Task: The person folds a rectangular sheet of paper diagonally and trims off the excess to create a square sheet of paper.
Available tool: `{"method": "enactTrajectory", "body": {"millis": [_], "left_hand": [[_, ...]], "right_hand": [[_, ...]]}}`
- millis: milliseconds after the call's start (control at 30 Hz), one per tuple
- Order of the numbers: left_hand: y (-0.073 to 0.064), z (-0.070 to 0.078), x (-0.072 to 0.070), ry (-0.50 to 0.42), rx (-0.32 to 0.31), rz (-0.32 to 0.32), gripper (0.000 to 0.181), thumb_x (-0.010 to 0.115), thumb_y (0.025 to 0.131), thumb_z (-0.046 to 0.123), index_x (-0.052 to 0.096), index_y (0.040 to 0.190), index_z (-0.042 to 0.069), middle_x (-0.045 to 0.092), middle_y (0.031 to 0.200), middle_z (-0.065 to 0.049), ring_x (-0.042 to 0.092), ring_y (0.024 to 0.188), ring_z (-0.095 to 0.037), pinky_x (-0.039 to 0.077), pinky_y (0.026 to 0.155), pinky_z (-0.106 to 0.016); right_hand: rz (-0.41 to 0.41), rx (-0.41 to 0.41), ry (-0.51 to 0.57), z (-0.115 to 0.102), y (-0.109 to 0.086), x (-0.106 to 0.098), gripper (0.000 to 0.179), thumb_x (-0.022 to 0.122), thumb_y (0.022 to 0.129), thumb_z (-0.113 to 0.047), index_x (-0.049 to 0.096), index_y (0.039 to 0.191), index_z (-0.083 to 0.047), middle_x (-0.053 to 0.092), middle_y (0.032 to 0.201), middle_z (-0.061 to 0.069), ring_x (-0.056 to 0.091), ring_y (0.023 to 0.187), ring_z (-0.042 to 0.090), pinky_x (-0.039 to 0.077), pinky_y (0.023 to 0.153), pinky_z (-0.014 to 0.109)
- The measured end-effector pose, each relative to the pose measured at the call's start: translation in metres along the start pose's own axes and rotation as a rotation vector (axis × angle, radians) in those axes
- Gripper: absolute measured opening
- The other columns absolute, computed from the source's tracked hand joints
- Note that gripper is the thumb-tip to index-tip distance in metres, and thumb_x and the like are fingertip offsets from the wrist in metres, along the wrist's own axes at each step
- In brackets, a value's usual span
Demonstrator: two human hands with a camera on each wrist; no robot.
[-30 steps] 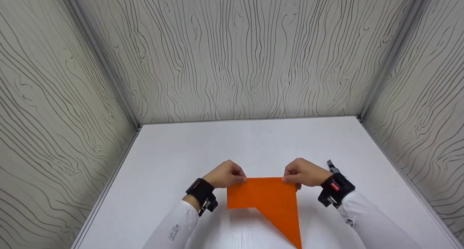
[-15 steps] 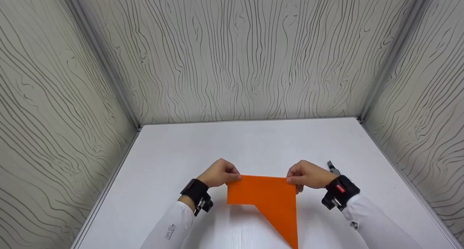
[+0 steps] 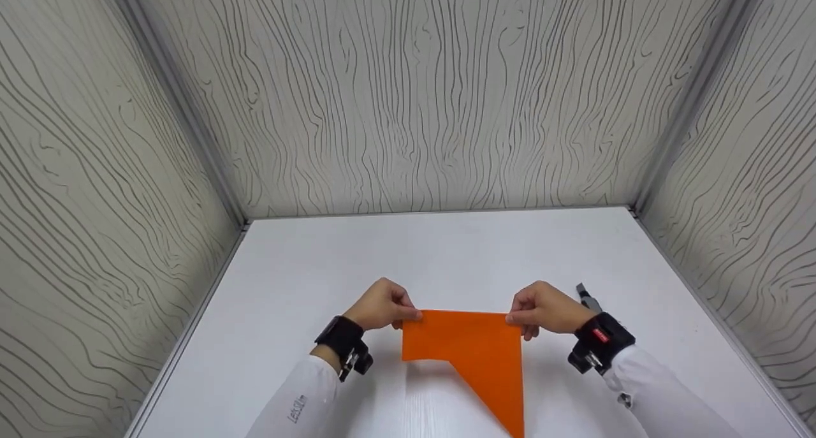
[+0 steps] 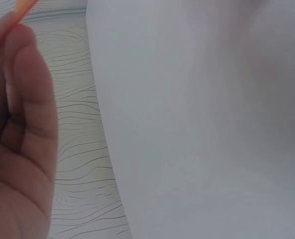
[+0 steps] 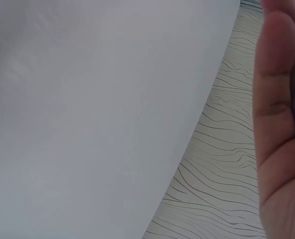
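An orange sheet of folded paper (image 3: 475,342) hangs above the white table in the head view. Its top edge is straight, its left part is short, and its right part tapers to a point at the bottom of the frame. My left hand (image 3: 377,305) pinches the upper left corner between thumb and fingers. At the upper right corner, my right hand (image 3: 547,307) pinches the sheet the same way. A bit of the orange paper (image 4: 25,7) shows at the left fingertips in the left wrist view. In the right wrist view, the right hand (image 5: 282,119) appears without the paper.
A slim grey and black object (image 3: 585,295) lies on the white table (image 3: 433,253) beyond the right wrist, partly hidden by it. Wood-patterned panels (image 3: 421,106) enclose the table at the back and both sides.
Both hands have moved apart along the paper's top edge, the left one leftward and the right one rightward, out to the corners. During the last half second they have barely moved.
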State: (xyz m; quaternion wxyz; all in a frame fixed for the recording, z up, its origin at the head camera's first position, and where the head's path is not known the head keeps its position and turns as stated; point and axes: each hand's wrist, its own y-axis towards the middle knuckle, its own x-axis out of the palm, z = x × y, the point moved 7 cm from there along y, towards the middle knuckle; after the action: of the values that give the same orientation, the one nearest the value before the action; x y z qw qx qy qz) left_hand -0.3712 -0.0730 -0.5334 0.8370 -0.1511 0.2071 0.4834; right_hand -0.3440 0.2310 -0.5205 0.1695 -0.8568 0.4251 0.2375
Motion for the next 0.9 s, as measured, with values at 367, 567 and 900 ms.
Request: {"method": "enactTrajectory", "body": {"millis": [367, 567, 900], "left_hand": [[-0.002, 0.008, 0.008, -0.033, 0.036, -0.047, 0.019, 0.087, 0.093, 0.012, 0.079, 0.079, 0.002, 0.070, 0.069, 0.007, 0.057, 0.056, -0.008, 0.052, 0.058, -0.021], [0.001, 0.014, 0.011, -0.028, 0.086, -0.071, 0.016, 0.084, 0.096, 0.013, 0.081, 0.086, 0.001, 0.071, 0.074, 0.007, 0.057, 0.065, -0.008, 0.052, 0.064, -0.024], [0.001, 0.003, -0.004, -0.166, 0.070, 0.005, 0.012, 0.076, 0.102, 0.010, 0.081, 0.101, 0.001, 0.079, 0.089, -0.003, 0.067, 0.075, -0.012, 0.061, 0.074, -0.025]], "right_hand": [[-0.024, -0.050, -0.116, -0.007, 0.002, 0.008, 0.008, 0.076, 0.102, -0.016, 0.080, 0.102, -0.010, 0.076, 0.082, 0.003, 0.065, 0.070, 0.010, 0.057, 0.067, 0.023], [-0.042, -0.147, -0.184, -0.021, 0.009, 0.023, 0.016, 0.077, 0.102, -0.021, 0.083, 0.091, -0.012, 0.067, 0.074, -0.008, 0.054, 0.067, 0.000, 0.047, 0.063, 0.018], [0.001, -0.117, -0.128, -0.028, 0.006, 0.027, 0.020, 0.076, 0.103, -0.022, 0.080, 0.088, -0.009, 0.065, 0.072, -0.006, 0.054, 0.060, 0.002, 0.044, 0.055, 0.018]]}}
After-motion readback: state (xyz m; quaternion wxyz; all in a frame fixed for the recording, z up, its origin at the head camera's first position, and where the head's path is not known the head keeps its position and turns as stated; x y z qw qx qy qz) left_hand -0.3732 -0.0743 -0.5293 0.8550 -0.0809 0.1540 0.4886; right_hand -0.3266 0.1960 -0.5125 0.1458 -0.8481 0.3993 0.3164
